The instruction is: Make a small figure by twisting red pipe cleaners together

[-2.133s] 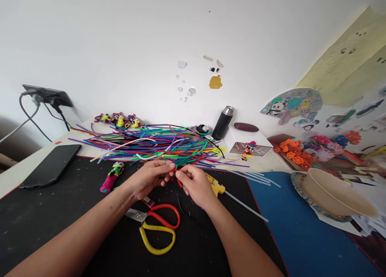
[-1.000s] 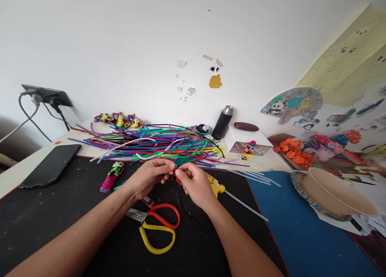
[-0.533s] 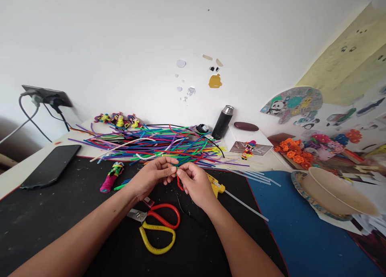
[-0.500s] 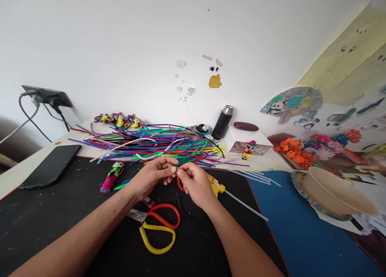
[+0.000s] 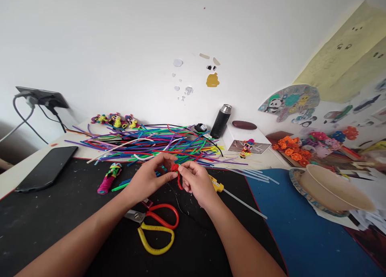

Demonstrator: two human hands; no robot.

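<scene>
A small red pipe cleaner (image 5: 175,168), bunched at the top with a loose end dangling, is between my hands above the black mat. My right hand (image 5: 197,183) pinches it between thumb and fingers. From the other side, the thumb and forefinger of my left hand (image 5: 153,175) close on it, leaving a gap inside their curve. Scissors (image 5: 157,228) with one red and one yellow handle lie below my hands. A yellow glue gun (image 5: 217,185) with a glue stick in it is partly hidden behind my right hand. Left of my hands lies a pipe-cleaner doll (image 5: 110,178).
A wide heap of coloured pipe cleaners (image 5: 144,142) lies behind my hands. Farther back stand a black flask (image 5: 221,122) and a white box (image 5: 261,142) with a small doll (image 5: 247,147). A phone (image 5: 46,168) lies left; a beige bowl (image 5: 337,188) stands right.
My left fingers have spread from a tight pinch into a wider curve, and more of the red bunched piece shows between my hands. The view has shifted slightly.
</scene>
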